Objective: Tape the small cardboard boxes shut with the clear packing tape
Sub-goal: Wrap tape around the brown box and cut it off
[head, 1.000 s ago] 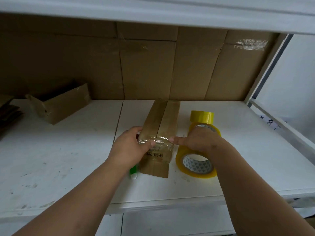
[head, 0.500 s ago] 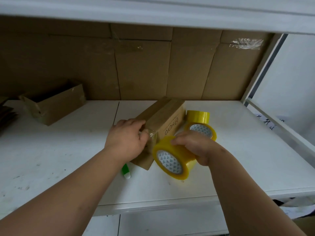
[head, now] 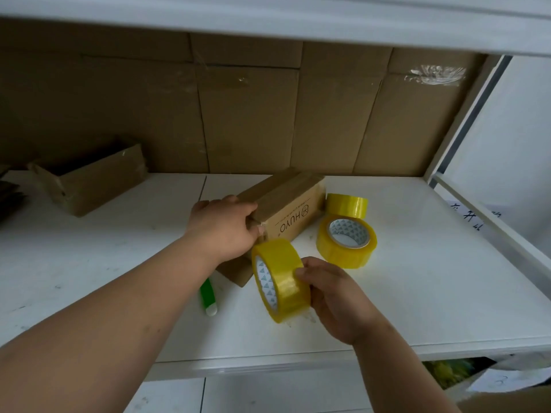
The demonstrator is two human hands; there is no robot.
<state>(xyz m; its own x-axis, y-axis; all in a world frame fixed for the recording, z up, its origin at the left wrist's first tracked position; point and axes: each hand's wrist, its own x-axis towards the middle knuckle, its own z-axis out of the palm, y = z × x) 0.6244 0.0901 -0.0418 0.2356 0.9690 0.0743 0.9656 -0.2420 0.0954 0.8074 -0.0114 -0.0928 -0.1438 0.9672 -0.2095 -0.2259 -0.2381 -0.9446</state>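
Observation:
A long brown cardboard box [head: 286,210] printed "HUVO" lies tilted on the white shelf [head: 417,278], its near end raised. My left hand [head: 223,229] grips that near end, covering part of it. My right hand [head: 334,296] holds a roll of yellowish clear tape [head: 280,280] upright, just in front of the box's near end. A short strip of tape seems to run from the roll up to the box corner.
Two more tape rolls lie right of the box: a large one [head: 346,241] flat and a smaller one [head: 347,205] behind it. A green-and-white marker [head: 208,296] lies under my left wrist. An open cardboard box [head: 89,181] sits far left. Cardboard lines the back wall.
The box has been turned from lying flat and straight to tilted on its side. My right hand lifted the tape roll off the shelf and pulled it back towards me.

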